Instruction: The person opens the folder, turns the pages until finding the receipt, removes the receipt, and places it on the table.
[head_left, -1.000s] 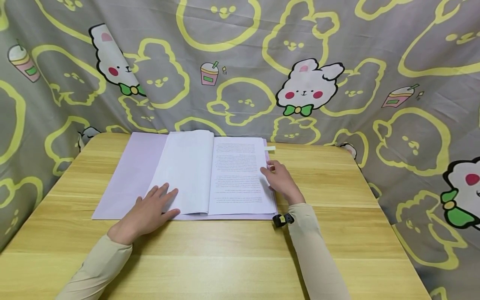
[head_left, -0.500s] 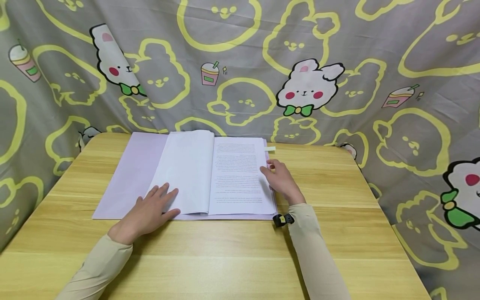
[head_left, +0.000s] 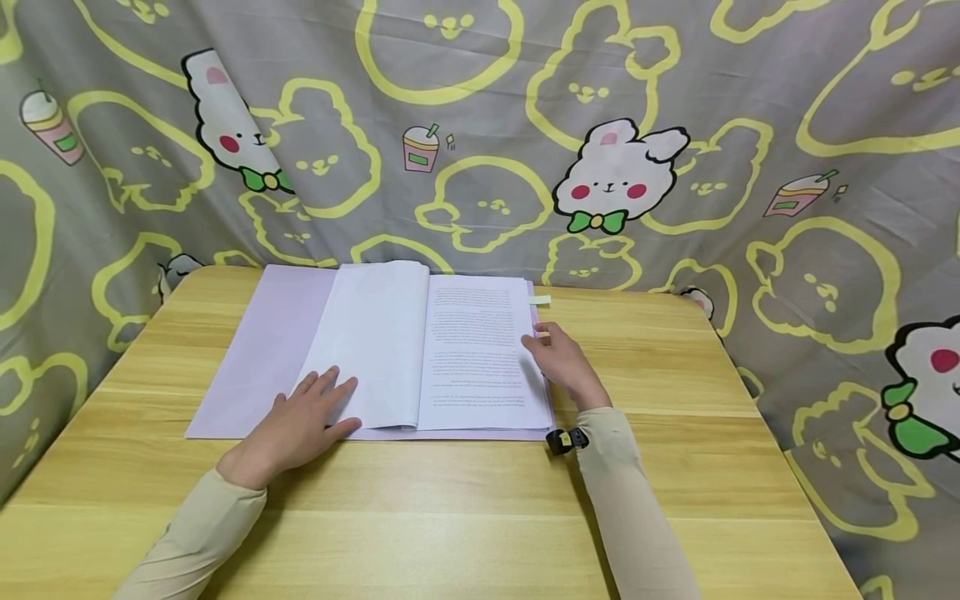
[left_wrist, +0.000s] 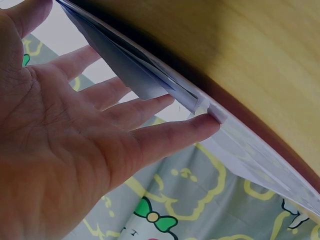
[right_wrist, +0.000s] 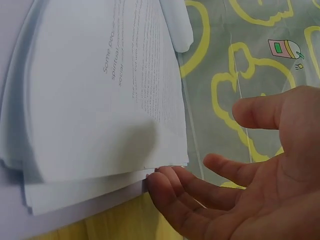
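Observation:
A lilac folder [head_left: 272, 333] lies spread on the table with a stack of white sheets inside. Its left page [head_left: 371, 333] looks blank, while the right page [head_left: 476, 358] carries printed text. My left hand [head_left: 296, 429] rests on the lower left of the blank page with its fingers spread; the left wrist view shows those fingers [left_wrist: 170, 137] straight along the paper. My right hand [head_left: 562, 358] is at the right edge of the printed page. In the right wrist view its lower fingertips [right_wrist: 161, 185] meet the sheet edges from below, and the thumb [right_wrist: 257, 111] stands apart from the paper.
A pale tab [head_left: 540, 301] sticks out from the upper right of the sheets. The wooden table [head_left: 420, 517] extends around the folder. A grey curtain [head_left: 480, 117] with cartoon prints hangs behind and at both sides. A black strap [head_left: 566, 440] sits at the right wrist.

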